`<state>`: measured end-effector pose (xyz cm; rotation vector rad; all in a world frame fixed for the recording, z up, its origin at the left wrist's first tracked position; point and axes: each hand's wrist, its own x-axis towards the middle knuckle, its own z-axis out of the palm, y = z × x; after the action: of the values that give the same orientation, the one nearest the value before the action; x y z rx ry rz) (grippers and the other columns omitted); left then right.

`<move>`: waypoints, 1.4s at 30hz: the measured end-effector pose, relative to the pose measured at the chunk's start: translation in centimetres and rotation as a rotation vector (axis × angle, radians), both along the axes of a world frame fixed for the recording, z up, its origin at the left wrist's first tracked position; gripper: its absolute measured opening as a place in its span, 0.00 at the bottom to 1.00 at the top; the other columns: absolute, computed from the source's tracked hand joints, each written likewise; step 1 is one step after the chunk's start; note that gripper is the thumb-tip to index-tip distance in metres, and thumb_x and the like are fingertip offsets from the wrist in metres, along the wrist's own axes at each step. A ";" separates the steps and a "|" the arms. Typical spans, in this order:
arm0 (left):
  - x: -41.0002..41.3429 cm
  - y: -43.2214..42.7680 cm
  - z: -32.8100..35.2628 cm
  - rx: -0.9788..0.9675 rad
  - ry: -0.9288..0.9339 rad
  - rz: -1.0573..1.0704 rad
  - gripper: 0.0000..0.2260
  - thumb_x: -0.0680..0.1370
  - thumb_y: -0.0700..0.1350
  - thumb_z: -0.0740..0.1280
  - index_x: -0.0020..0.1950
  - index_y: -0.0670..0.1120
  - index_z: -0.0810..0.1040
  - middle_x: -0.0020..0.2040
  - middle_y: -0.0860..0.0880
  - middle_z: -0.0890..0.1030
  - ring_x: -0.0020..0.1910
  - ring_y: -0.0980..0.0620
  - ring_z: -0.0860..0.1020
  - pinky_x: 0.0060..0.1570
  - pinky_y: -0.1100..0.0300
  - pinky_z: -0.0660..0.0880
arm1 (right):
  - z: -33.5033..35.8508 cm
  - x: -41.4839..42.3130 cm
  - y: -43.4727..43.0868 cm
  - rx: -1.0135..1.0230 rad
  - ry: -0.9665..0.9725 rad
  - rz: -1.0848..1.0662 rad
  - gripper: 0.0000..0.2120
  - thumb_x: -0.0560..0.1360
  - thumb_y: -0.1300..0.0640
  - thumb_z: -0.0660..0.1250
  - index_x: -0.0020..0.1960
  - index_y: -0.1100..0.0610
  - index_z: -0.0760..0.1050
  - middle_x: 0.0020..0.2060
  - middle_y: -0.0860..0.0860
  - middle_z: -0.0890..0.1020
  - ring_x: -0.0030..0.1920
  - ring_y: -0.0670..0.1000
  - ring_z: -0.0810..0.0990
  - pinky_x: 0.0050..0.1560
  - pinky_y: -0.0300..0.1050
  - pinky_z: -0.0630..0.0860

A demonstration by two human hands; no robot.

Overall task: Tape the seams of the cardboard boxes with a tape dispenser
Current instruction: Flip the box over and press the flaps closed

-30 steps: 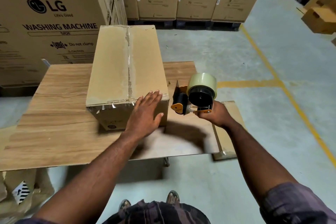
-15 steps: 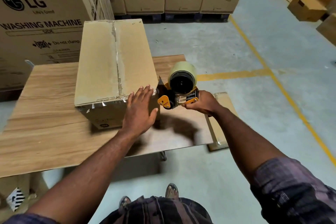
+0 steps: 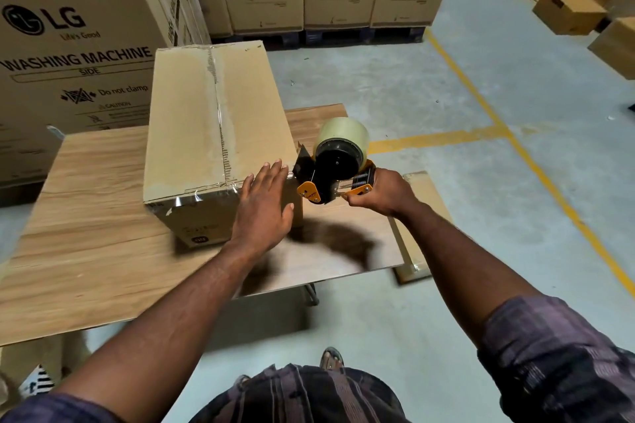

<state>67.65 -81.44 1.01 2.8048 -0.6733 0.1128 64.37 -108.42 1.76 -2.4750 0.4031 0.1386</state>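
A plain brown cardboard box (image 3: 192,120) stands on a light wood-grain table (image 3: 86,233), towards the table's far side. Its long axis runs from near to far, its far end leaning slightly right. A taped centre seam (image 3: 218,113) follows that same axis down the middle of the top face, and shiny clear tape shows along the near top edge.

The left hand (image 3: 263,206) lies flat against the box's near right corner, fingers straight and spread, fingertips reaching onto the top edge.

The right hand (image 3: 385,192) is curled tightly round the handle of an orange-and-black tape dispenser (image 3: 330,172), held above the table just right of the box. The dispenser lies across the box's axis, handle to the right and black front end pointing left at the near right top corner. Whether it touches the cardboard cannot be told. Its pale translucent tape roll (image 3: 343,134) sits on top.

Tall printed washing-machine cartons (image 3: 68,45) stand at left and far behind.
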 end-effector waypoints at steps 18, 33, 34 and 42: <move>0.4 0.8 0.4 0.047 0.020 -0.038 0.37 0.79 0.51 0.66 0.82 0.50 0.49 0.82 0.52 0.50 0.81 0.52 0.49 0.78 0.52 0.42 | -2.6 -3.1 -3.5 -0.529 0.209 0.456 0.27 0.67 0.33 0.73 0.60 0.46 0.77 0.50 0.48 0.86 0.50 0.54 0.83 0.47 0.45 0.77; 0.2 0.2 -0.2 0.054 -0.012 -0.003 0.37 0.77 0.51 0.68 0.82 0.48 0.54 0.82 0.51 0.54 0.81 0.50 0.52 0.78 0.48 0.46 | -9.0 -2.4 -0.3 0.267 0.113 -0.347 0.21 0.70 0.37 0.76 0.39 0.56 0.82 0.32 0.48 0.83 0.36 0.50 0.81 0.31 0.39 0.70; 0.2 0.2 -0.2 0.056 -0.011 -0.003 0.37 0.77 0.51 0.68 0.82 0.48 0.54 0.82 0.51 0.53 0.81 0.50 0.52 0.78 0.49 0.45 | -9.3 -2.1 0.2 0.327 0.132 -0.398 0.22 0.71 0.37 0.76 0.38 0.57 0.80 0.31 0.49 0.81 0.36 0.51 0.79 0.31 0.41 0.69; 0.4 0.4 0.1 0.068 0.015 -0.019 0.37 0.77 0.52 0.68 0.82 0.49 0.53 0.82 0.52 0.51 0.81 0.51 0.49 0.78 0.51 0.43 | -11.3 0.8 3.7 1.005 0.312 -0.649 0.18 0.73 0.40 0.73 0.41 0.55 0.76 0.31 0.53 0.77 0.30 0.52 0.75 0.31 0.41 0.73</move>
<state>68.07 -81.01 1.06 2.8605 -0.7136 0.0656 65.13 -104.70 -9.53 -1.2611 0.9624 0.3519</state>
